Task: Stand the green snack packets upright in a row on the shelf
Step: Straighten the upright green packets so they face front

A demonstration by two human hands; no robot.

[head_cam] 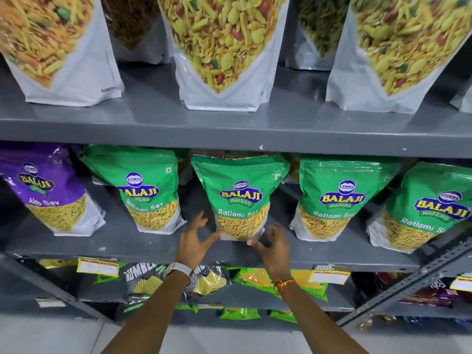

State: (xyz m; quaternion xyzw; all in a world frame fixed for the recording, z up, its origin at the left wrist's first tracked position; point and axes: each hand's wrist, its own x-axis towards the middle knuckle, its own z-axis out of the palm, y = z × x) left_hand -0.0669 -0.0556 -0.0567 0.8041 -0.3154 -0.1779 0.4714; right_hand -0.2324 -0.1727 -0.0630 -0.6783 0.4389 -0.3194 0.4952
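1. Four green snack packets on the middle shelf [153, 246], all upright, in a row running left to right: leftmost green packet [143, 190], centre green packet [240, 198], third green packet [339, 198], rightmost green packet [429, 208].
2. At the row's left end, a purple packet [48, 190], upright too and no part of the task.
3. Task judged nearly finished: nothing green lying flat on this shelf as far as visible; more packets partly hidden behind the front ones, their pose unclear.
4. Left to do, most likely: squaring up and releasing the centre packet, perhaps evening the gaps; packets apart from one another, none touching.
5. Left hand [195, 237] at the centre packet's lower left corner, fingers spread and half curled, fingertips touching or just beside the clear base; not clenched.
6. Right hand [272, 241] at the lower right corner, fingers curled loosely, thumb tip against the bottom edge; a light steadying touch rather than a firm grasp, as judged.
7. Long axis of each green packet vertical, sealed top edge up under the upper shelf [229, 134], gusseted base down on the board.
8. Printed faces forward, toward the aisle; outer packets seemingly leaning outward, possibly only from the wide lens.
9. Centre packet straightest, logo level, base near the shelf's front edge.
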